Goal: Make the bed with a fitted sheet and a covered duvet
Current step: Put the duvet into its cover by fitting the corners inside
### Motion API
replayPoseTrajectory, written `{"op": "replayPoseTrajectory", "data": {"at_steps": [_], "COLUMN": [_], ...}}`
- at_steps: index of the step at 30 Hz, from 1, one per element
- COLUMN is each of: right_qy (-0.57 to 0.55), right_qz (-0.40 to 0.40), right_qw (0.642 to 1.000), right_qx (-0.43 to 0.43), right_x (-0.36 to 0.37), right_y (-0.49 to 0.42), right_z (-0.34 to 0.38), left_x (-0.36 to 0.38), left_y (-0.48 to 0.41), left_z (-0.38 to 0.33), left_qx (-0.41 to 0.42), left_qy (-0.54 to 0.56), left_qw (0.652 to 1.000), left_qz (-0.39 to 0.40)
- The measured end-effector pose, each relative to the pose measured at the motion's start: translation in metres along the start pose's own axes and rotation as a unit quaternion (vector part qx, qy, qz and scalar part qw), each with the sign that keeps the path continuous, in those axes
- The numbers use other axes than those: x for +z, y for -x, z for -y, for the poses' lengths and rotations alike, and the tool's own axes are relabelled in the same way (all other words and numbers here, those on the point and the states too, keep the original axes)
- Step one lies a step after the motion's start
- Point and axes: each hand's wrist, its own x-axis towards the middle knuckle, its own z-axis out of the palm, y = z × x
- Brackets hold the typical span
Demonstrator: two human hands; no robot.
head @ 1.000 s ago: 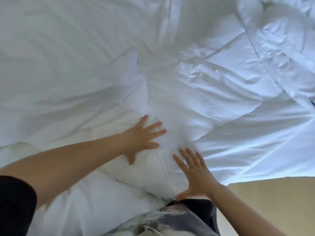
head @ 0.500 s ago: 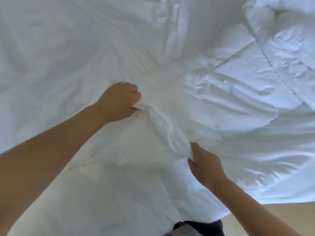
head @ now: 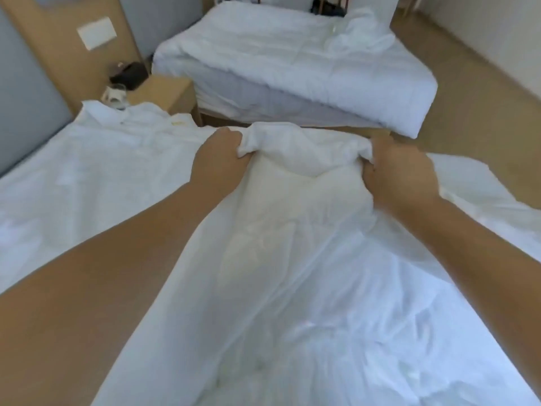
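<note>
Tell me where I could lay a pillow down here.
Free: the flat sheet between the bunched duvet and the nightstand; also the middle of the far bed. Crowded: the nightstand's wall side, with a cup and dark box.

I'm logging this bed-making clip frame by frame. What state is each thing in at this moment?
left hand, gripping the duvet's bunched edge.
right hand, gripping the same edge.
duvet, raised at that edge, draping down toward the person.
near bed, covered in wrinkled white fabric.
far bed, unmade, bedding rumpled on top.
nightstand, carrying cups and a dark object.
</note>
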Motion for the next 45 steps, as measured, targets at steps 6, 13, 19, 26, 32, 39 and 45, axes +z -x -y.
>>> {"op": "replayPoseTrajectory", "data": {"at_steps": [6,13,19,26,32,39,45], "right_qy": [0.035,0.069,0.103,0.085,0.120,0.127,0.085], "right_qz": [-0.077,-0.025,0.143,0.092,0.071,0.045,-0.093], "right_qw": [0.996,0.997,0.984,0.992,0.990,0.991,0.991], "right_qx": [-0.017,0.014,0.042,0.016,0.014,0.014,-0.047], "right_x": [-0.004,0.131,0.423,0.562,0.573,0.578,0.576], "right_y": [-0.173,-0.267,-0.219,-0.295,-0.301,-0.295,-0.294], "right_z": [-0.003,-0.064,-0.106,-0.145,-0.146,-0.144,-0.143], "left_x": [-0.003,0.118,0.382,0.502,0.502,0.426,0.432], "left_y": [-0.165,-0.269,-0.199,-0.290,-0.290,-0.168,-0.121], "left_z": [-0.014,0.049,0.217,0.283,0.272,0.248,0.247], "left_qx": [-0.009,0.044,-0.029,0.021,0.006,0.007,-0.007], "left_qy": [0.020,-0.079,-0.252,-0.337,-0.189,0.069,-0.183], "left_qw": [0.990,0.990,0.961,0.941,0.981,0.972,0.957], "left_qz": [-0.137,-0.104,0.112,0.029,-0.035,0.226,0.227]}}
